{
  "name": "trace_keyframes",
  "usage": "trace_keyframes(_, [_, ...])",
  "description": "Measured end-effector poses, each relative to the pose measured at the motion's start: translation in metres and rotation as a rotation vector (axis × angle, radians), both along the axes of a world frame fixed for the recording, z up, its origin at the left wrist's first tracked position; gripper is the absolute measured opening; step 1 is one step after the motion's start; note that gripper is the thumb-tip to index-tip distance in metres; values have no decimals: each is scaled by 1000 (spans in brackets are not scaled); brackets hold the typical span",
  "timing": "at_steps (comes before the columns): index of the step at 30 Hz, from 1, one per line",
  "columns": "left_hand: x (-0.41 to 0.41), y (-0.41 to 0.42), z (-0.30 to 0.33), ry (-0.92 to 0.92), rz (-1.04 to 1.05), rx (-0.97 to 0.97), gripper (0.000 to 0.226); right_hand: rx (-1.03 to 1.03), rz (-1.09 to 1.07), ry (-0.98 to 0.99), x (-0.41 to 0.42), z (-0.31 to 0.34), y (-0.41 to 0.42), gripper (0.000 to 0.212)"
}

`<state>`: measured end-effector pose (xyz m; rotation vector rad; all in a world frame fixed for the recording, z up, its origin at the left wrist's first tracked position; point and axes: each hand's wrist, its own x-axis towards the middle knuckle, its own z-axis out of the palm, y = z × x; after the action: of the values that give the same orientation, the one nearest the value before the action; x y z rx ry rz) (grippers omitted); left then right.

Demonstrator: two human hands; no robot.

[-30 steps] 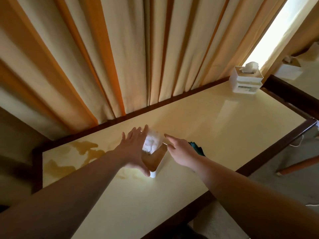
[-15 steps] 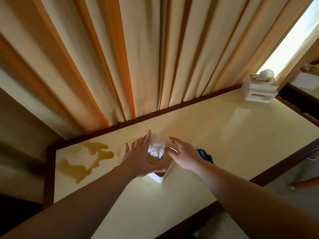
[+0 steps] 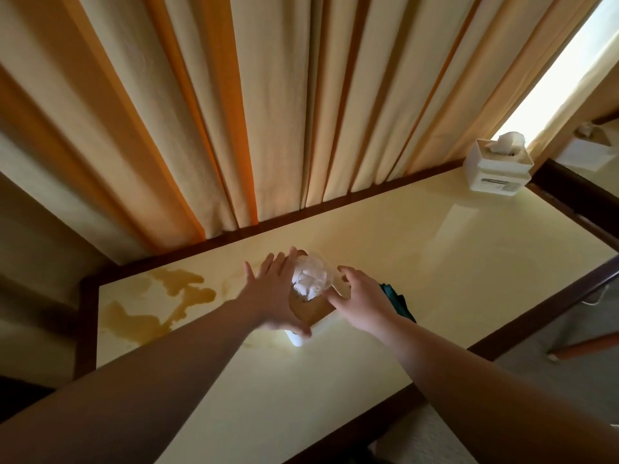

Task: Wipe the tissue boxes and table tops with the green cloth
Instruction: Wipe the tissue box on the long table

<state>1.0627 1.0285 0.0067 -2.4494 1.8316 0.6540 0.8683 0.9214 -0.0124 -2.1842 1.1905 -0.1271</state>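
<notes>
A white tissue box [image 3: 313,309] with a brown top and a tuft of white tissue stands in the middle of the cream table top [image 3: 418,262], turned corner-on to me. My left hand [image 3: 271,296] lies flat against its left side, fingers straight and spread, thumb along the front lower edge. My right hand [image 3: 361,299] grips the box's right rim with curled fingers. The dark green cloth [image 3: 397,299] shows on the table just behind my right hand; I cannot tell if that hand touches it.
A brownish spill stain [image 3: 150,306] spreads over the table's left end. A second white tissue box [image 3: 495,169] stands at the far right corner, a third tissue box [image 3: 586,145] on the neighbouring table. Striped curtains [image 3: 268,112] hang behind. An orange chair leg [image 3: 586,346] is at right.
Both hands stay on the tissue box in the same place. The box has turned slightly between them, and my view has shifted a little.
</notes>
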Motion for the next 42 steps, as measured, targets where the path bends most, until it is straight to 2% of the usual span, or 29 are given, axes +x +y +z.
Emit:
trace_keyframes(5, [35,-15,17,-43,-180,67,167,64,-107,-68,-8,-3,14,63])
trace_keyframes(8, [44,-10,16,-84,-155,42,163,16,-84,-70,0,4,16,65])
trace_keyframes(11, [36,4,3,-74,-17,3,161,-124,56,-52,22,21,5,60])
trace_keyframes(14, [24,17,-16,-38,96,-81,152,-161,287,58,53,33,-11,61])
trace_keyframes(18, [11,29,-30,12,136,-222,132,-198,547,220,81,24,-26,90])
trace_keyframes(21, [13,33,-32,43,129,-190,127,-155,568,213,80,32,-23,61])
trace_keyframes(24, [25,32,-29,26,65,-160,128,-146,533,184,69,36,-22,58])
trace_keyframes(27, [44,28,-23,32,15,-122,129,-122,461,184,54,28,-25,68])
trace_keyframes(32, [75,20,-13,-66,5,-117,113,-124,324,97,28,12,-10,87])
trace_keyframes(37, [73,23,-13,-89,191,-155,92,-189,194,18,23,7,10,98])
trace_keyframes(40, [47,30,-11,25,346,-187,81,-183,197,89,22,6,0,114])
trace_keyframes(42, [26,37,-13,127,410,-173,88,-70,187,137,21,6,-8,129])
